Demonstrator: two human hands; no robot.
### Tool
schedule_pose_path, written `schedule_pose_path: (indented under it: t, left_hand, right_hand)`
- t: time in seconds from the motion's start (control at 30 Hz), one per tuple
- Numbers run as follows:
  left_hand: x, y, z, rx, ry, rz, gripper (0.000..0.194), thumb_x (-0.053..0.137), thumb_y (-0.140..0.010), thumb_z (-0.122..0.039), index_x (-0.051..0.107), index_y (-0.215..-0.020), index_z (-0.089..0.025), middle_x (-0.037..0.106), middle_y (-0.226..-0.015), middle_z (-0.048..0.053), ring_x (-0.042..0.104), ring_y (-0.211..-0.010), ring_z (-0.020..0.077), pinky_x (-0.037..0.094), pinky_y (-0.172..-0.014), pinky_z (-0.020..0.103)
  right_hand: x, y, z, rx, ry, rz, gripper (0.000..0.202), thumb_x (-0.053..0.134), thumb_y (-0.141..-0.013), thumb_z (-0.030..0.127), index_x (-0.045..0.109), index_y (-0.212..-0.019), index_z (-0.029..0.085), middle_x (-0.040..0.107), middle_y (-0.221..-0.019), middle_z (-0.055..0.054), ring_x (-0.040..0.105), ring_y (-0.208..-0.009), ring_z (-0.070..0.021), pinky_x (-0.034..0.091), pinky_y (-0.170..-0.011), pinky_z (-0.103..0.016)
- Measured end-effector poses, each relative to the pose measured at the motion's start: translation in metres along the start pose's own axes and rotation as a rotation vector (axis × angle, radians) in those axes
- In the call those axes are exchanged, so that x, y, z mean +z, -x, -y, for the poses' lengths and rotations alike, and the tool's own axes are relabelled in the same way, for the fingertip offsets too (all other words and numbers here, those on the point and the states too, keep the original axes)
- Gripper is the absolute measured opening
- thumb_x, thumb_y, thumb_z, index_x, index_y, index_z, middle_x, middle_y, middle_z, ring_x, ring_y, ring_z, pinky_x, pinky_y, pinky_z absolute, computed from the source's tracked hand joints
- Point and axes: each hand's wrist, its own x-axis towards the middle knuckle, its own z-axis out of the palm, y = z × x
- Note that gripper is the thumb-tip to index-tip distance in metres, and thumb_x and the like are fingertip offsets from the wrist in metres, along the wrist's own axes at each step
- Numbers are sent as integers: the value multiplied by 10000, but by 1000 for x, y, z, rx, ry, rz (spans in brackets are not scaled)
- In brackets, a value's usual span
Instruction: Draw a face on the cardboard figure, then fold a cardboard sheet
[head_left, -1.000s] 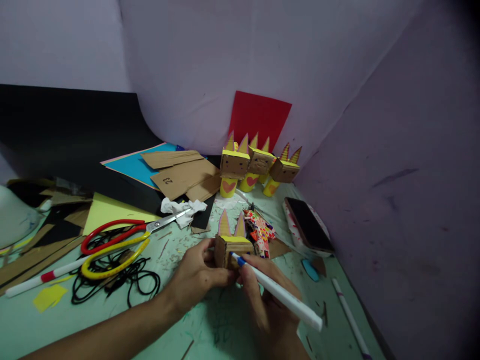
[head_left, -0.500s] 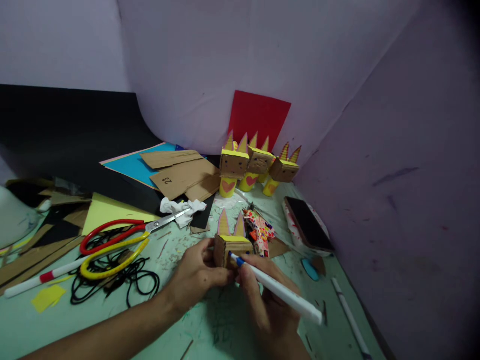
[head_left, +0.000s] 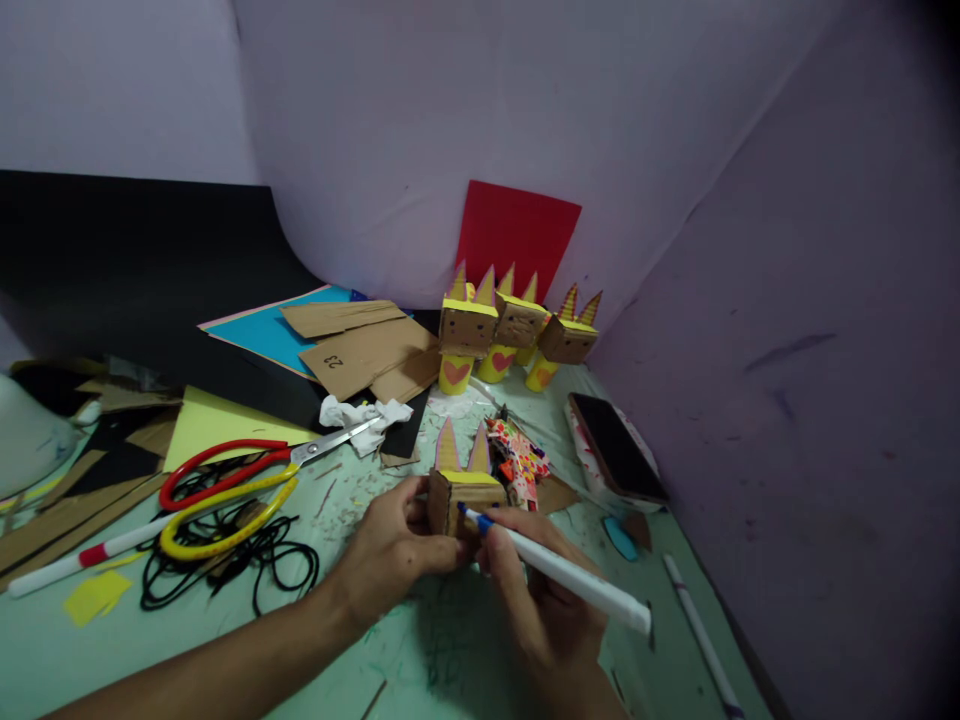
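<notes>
A small cardboard box head with a yellow top and two pointed paper ears is at the middle front of the table. My left hand grips it from the left side, the thumb along its lower front. In my right hand is a white marker pen with a blue tip end. Its nib is at the left part of the box's front face, by a small dark blue mark; whether it touches cannot be told. The box's lower part is hidden behind my fingers.
Several finished cardboard figures stand behind, before a red sheet. Scissors lie on tangled black cord at left. A phone and another pen lie at right. Cardboard scraps lie behind.
The marker's rear end has swung slightly up and to the right as my right hand shifted a little. My left hand and the box look unmoved.
</notes>
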Motion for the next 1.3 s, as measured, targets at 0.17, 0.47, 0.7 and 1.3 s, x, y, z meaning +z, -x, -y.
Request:
schedule_pose_path:
  t: [0.17,0.47,0.7,1.3]
  left_hand:
    - [0,-1,0,14,3,19,528,745,-523,-110,609,-1032,-141,744,-975,72,680,-935,256,511,-842,320]
    - [0,0,1,22,-2,19,523,756,-531,-103,606,-1030,-146,743,-987,70,678,-943,246,507,-847,309]
    - [2,0,-1,14,16,23,529,751,-523,-110,601,-1029,-145,746,-969,69,684,-919,244,516,-825,311]
    - [-11,-4,4,-107,-56,11,676,734,-611,-310,517,-1220,-111,682,-1120,184,661,-965,325,511,-676,346]
  right_hand:
    - [-1,-1,1,30,-14,19,146,569,-871,213,711,-904,205,702,-707,-43,668,-618,-171,530,-523,-246]
    - [-2,-3,4,18,3,52,156,555,-878,212,709,-894,196,699,-697,-41,663,-606,-169,534,-544,-254]
    - [3,-1,1,-28,-29,-1,144,564,-859,194,704,-874,222,684,-682,-17,650,-594,-153,512,-547,-245]
    - [-10,-14,-6,269,-283,-416,193,673,-799,333,694,-781,142,590,-463,25,545,-393,-124,416,-390,-224]
